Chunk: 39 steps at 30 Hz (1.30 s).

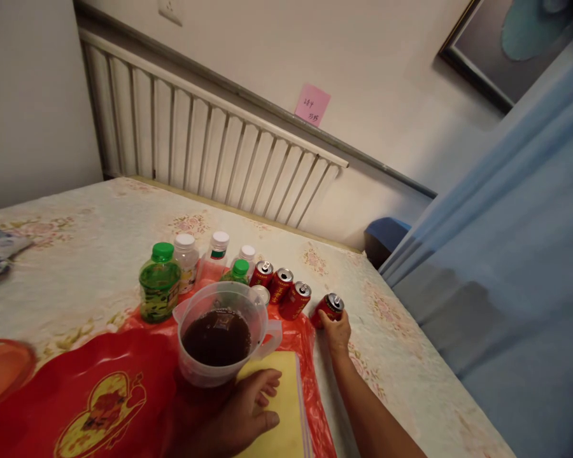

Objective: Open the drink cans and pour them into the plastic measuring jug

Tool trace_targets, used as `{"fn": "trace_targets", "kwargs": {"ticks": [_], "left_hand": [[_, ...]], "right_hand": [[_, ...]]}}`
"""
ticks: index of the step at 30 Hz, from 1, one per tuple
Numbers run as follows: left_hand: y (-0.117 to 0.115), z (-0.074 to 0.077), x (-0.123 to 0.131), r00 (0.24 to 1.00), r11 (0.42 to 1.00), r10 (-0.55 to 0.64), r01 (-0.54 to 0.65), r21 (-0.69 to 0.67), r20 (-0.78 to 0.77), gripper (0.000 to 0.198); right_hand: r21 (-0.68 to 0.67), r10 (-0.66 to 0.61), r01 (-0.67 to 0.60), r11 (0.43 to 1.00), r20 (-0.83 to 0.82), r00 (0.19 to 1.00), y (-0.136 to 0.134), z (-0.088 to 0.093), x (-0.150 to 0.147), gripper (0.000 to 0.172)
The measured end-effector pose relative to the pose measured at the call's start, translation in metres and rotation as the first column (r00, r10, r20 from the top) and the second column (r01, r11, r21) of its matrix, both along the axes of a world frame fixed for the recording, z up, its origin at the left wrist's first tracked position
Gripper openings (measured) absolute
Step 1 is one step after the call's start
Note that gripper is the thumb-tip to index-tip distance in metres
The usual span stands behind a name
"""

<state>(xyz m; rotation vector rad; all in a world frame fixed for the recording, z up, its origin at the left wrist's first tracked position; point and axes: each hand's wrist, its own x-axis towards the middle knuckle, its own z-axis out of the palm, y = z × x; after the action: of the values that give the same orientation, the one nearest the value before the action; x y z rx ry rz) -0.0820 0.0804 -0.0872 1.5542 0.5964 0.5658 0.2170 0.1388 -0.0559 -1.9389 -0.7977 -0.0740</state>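
Note:
Off to the right, my right hand (pixel 337 332) is wrapped round a red drink can (pixel 330 308) at the right edge of the red plastic sheet (pixel 310 381). That can stands a little apart from a row of red cans (pixel 280 286). My left hand (pixel 254 407) holds nothing, its fingers apart and loosely bent, over a yellow cloth (pixel 286 407). Just beyond it stands a clear plastic measuring jug (pixel 198 369) partly filled with dark brown liquid, its handle pointing right. Another can top (pixel 260 294) is partly hidden behind the jug.
Behind the jug stand a green-capped bottle (pixel 159 286) and several white-capped bottles (pixel 214 257). A red scalloped tray (pixel 138 369) fills the lower left, beside an orange dish (pixel 9 366). A radiator (pixel 210 146) lines the wall; a blue curtain (pixel 506 254) hangs at right.

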Motion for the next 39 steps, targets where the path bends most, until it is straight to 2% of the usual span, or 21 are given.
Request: {"fn": "trace_targets", "kwargs": {"ticks": [5, 11, 14, 22, 39], "left_hand": [[0.0, 0.0, 0.0, 1.0, 1.0, -0.003, 0.003, 0.008, -0.028, 0.062], [-0.002, 0.009, -0.002, 1.0, 1.0, -0.011, 0.011, -0.009, -0.019, 0.061], [-0.002, 0.01, -0.002, 1.0, 0.999, -0.01, 0.01, -0.035, -0.003, 0.062], [-0.002, 0.0, 0.001, 1.0, 0.999, 0.008, -0.008, -0.038, 0.009, 0.062], [-0.002, 0.004, -0.001, 1.0, 1.0, -0.009, 0.009, -0.016, -0.016, 0.06]], "right_hand": [[-0.015, 0.024, -0.024, 1.0, -0.031, 0.999, -0.004, -0.01, -0.006, 0.052], [-0.031, 0.037, -0.038, 0.999, -0.052, 0.998, -0.007, -0.022, -0.012, 0.046], [-0.025, 0.043, -0.044, 0.999, -0.048, 0.998, -0.007, -0.024, -0.011, 0.045], [0.003, 0.032, -0.032, 0.999, -0.037, 0.999, -0.006, -0.027, -0.011, 0.045], [0.016, 0.026, -0.025, 1.0, -0.017, 1.0, -0.004, -0.038, -0.005, 0.051]]}}
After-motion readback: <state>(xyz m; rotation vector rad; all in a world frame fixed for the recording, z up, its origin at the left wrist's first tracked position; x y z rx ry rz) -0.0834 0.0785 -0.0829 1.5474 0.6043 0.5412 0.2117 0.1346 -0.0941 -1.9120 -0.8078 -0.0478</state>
